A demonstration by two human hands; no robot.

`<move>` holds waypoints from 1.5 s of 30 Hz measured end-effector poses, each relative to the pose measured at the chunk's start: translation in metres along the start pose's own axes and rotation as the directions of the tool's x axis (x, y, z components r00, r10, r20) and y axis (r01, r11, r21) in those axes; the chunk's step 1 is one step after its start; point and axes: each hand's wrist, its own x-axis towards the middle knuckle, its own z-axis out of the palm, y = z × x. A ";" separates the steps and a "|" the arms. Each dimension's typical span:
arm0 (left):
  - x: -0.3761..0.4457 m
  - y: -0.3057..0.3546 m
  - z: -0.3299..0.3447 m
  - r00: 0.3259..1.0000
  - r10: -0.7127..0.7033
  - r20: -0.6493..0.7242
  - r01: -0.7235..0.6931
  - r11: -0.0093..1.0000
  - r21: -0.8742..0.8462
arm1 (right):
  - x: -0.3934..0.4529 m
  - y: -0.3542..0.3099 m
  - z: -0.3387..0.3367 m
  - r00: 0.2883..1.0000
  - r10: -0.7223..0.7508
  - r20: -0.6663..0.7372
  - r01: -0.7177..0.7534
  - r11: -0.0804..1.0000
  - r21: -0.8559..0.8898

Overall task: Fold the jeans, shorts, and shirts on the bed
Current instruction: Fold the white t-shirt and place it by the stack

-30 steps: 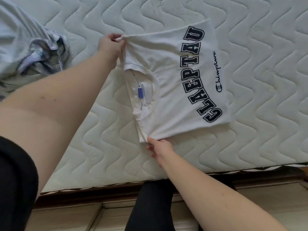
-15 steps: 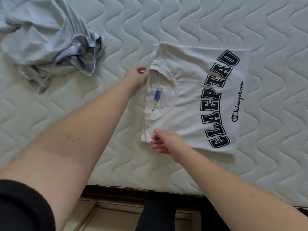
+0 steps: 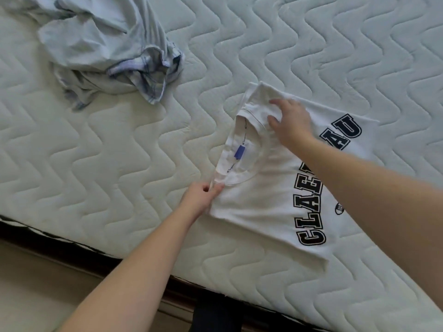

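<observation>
A white T-shirt (image 3: 263, 207) with black block letters lies partly folded on the quilted mattress (image 3: 119, 152), collar and blue neck label toward the left. My left hand (image 3: 202, 196) pinches the shirt's left edge just below the collar, thumb and fingers closed on the fabric. Across the shirt, my right hand (image 3: 290, 121) rests flat on the far shoulder area with fingers spread, and its forearm hides some of the letters.
A crumpled pile of pale blue clothes (image 3: 103, 44) lies at the back left of the mattress. The dark bed frame edge (image 3: 72, 250) runs along the near side, with light floor (image 3: 36, 283) below it.
The shirt has been laid flat on the mattress. My right hand moved from the near edge to the far shoulder, and my left hand shifted down to the near side of the collar.
</observation>
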 end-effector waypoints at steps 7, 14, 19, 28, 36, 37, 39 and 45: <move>-0.036 -0.032 0.033 0.968 0.121 -0.220 -0.136 0.989 -0.055 | 0.077 0.008 -0.015 0.980 0.064 0.188 -0.052 0.996 -0.071; -0.053 -0.031 0.081 0.982 -0.154 0.113 0.135 0.143 -0.980 | 0.106 0.001 -0.022 0.937 0.095 0.335 -0.004 0.965 -0.261; -0.054 -0.025 0.100 0.959 -0.282 0.009 0.105 0.327 -0.939 | 0.104 -0.001 -0.034 0.918 0.027 0.396 0.081 0.964 -0.253; -0.064 0.008 0.108 0.954 -0.291 -0.065 -0.017 0.164 -0.986 | 0.064 0.018 -0.082 0.923 -0.039 0.383 0.053 0.998 -0.028; -0.132 0.049 0.085 0.990 -0.117 -0.080 -0.062 0.147 -0.987 | -0.027 0.039 -0.165 0.973 -0.079 0.217 0.028 0.973 0.231; -0.143 0.055 0.077 0.990 -0.088 -0.106 -0.088 0.189 -0.978 | -0.043 0.044 -0.177 0.980 -0.074 0.186 0.020 0.961 0.277; -0.165 0.071 0.058 0.987 0.004 -0.163 -0.158 0.262 -0.952 | -0.082 0.049 -0.206 0.990 -0.060 0.130 0.004 0.919 0.395; -0.237 0.138 -0.008 0.911 0.291 -0.292 -0.405 0.500 -0.765 | -0.216 0.062 -0.281 0.994 0.078 -0.075 -0.006 0.730 0.683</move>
